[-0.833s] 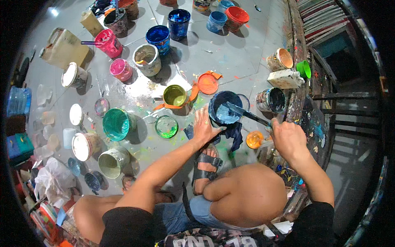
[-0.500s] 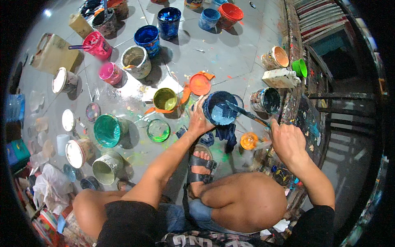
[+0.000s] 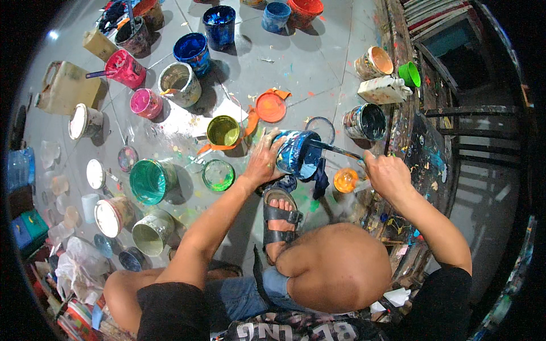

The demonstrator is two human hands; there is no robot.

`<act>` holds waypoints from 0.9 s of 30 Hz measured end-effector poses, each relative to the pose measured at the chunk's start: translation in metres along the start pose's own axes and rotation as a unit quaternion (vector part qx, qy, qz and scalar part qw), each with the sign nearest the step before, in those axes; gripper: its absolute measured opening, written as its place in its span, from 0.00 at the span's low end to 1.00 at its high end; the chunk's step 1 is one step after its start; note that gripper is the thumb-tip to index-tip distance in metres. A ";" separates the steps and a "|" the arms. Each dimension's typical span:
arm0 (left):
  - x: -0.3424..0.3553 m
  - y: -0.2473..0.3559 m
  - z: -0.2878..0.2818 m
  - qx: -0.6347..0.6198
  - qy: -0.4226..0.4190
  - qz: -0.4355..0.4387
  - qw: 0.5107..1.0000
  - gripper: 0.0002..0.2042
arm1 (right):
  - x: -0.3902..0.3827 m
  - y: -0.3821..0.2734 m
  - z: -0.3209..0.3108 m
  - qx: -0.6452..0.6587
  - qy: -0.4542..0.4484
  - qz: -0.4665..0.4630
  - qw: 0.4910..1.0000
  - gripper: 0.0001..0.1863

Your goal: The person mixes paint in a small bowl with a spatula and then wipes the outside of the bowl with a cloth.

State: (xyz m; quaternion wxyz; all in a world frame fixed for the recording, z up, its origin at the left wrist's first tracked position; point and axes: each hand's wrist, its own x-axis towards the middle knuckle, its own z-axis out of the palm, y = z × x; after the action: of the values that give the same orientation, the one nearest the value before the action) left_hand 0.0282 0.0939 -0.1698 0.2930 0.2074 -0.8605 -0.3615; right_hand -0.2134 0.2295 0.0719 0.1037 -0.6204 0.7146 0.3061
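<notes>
A paint bucket (image 3: 293, 152) with a blue-smeared outside and blue-grey paint inside is tipped sideways, its mouth facing right. My left hand (image 3: 263, 161) grips it around its left side and base. In my right hand (image 3: 389, 177) is a dark, paint-stained stirring stick (image 3: 341, 150), whose far end reaches into the bucket's mouth; its tip is hidden inside. Just below the bucket lies a dark blue rag (image 3: 321, 181). Near my right hand stands a small cup of orange paint (image 3: 345, 180). A pot of olive-yellow paint (image 3: 223, 131) is beyond my left hand.
Green (image 3: 149, 183), pink (image 3: 146, 104) and blue (image 3: 192, 53) paint pots crowd the tiled floor to the left and far side. To the right, a dark paint pot (image 3: 365, 122) stands beside a paint-spattered wooden board (image 3: 426, 150). My sandalled foot (image 3: 280, 219) is below the bucket.
The bucket has tilted from nearly upright to lying over toward the right, showing its outer side. My left hand has shifted left and lower on it, and the stick lies flatter.
</notes>
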 end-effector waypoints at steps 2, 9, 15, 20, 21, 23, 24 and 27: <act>0.004 -0.001 -0.002 0.004 -0.031 0.015 0.999 0.44 | -0.002 -0.002 0.001 0.015 -0.003 0.003 1.000 0.14; 0.009 0.001 -0.007 0.027 -0.105 0.008 0.994 0.46 | -0.005 -0.013 0.039 0.211 -0.097 0.038 0.972 0.21; 0.013 0.006 -0.007 0.080 -0.132 0.012 0.988 0.46 | 0.008 -0.024 0.037 0.258 -0.324 0.042 0.909 0.23; 0.003 0.002 0.007 0.065 -0.088 0.030 0.994 0.46 | -0.012 -0.030 0.101 0.602 -0.295 -0.007 0.742 0.24; -0.004 0.003 0.013 0.041 -0.048 0.022 0.998 0.46 | 0.003 -0.037 0.077 0.678 -0.437 0.089 0.584 0.23; -0.014 -0.002 0.026 0.000 0.026 -0.010 1.000 0.46 | 0.014 -0.054 0.065 0.774 -0.542 0.116 0.307 0.23; -0.012 -0.001 0.028 -0.008 0.028 -0.032 0.999 0.46 | 0.020 -0.057 0.060 0.765 -0.514 0.136 0.365 0.23; -0.010 -0.002 0.030 -0.026 0.050 -0.065 0.996 0.48 | 0.041 -0.050 0.042 0.547 -0.329 0.078 0.766 0.24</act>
State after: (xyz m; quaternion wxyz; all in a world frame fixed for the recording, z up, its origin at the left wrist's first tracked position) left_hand 0.0162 0.1129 -0.1913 0.3167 0.2727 -0.8200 -0.3910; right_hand -0.1842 0.2176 0.0018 0.6299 -0.2619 0.7291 0.0553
